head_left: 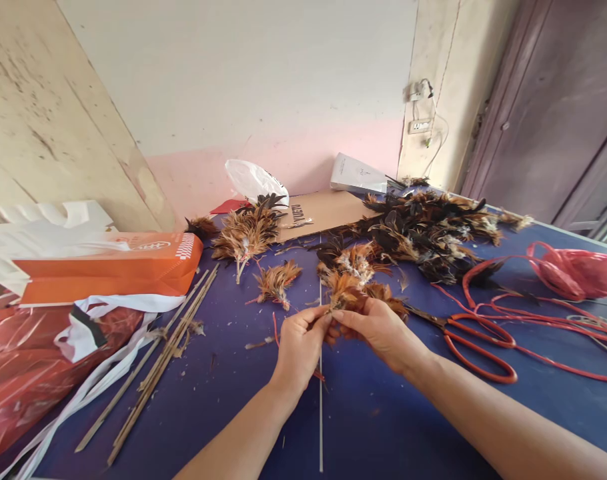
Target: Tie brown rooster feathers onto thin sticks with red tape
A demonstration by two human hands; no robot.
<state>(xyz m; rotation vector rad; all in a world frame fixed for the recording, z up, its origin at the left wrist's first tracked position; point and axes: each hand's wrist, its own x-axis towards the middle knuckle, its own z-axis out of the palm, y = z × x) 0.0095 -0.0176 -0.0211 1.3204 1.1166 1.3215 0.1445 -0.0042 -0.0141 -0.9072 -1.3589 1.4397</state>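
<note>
My left hand (301,340) and my right hand (378,327) meet at the middle of the blue table (373,420). Both pinch the stem end of a small bunch of brown and orange feathers (351,288) that fans away from me. A red string (275,328) runs under my left hand. Two tied feather bunches lie beyond, one small (277,281) and one larger (246,233). A big loose heap of dark and brown feathers (428,230) lies at the far right.
Red-handled scissors (476,340) lie right of my right hand, beside a roll of red string (573,270). Thin bamboo sticks (161,357) lie on the left next to an orange paper bag (108,267) and a red plastic bag (38,363). Cardboard (323,210) sits at the back.
</note>
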